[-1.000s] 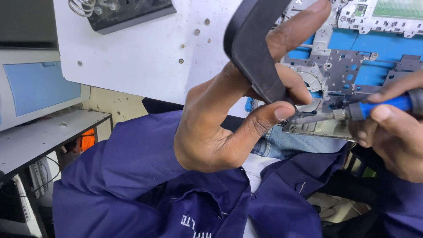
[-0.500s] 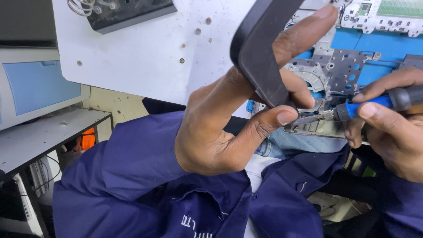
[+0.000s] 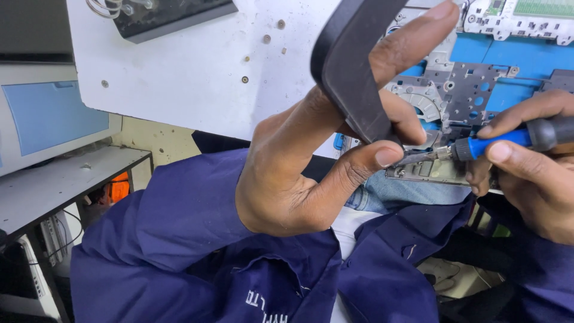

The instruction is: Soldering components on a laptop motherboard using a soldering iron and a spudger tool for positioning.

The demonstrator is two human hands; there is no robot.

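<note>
My left hand (image 3: 299,173) has lifted the black plastic strip (image 3: 353,66) higher, grip pinched on it, while my right hand (image 3: 526,173) keeps the blue screwdriver (image 3: 496,140) clasped, its tip now nearer the metal bracket (image 3: 430,170).

pale blue screen (image 3: 51,116), perhaps a monitor, far left

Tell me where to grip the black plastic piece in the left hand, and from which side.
Grip the black piece across its narrow edges, near the lower end, coming from below. It is a long flat bar tilted steeply, so the fingers and thumb of the left hand can pinch it, leaving the screwdriver room on the right.
</note>
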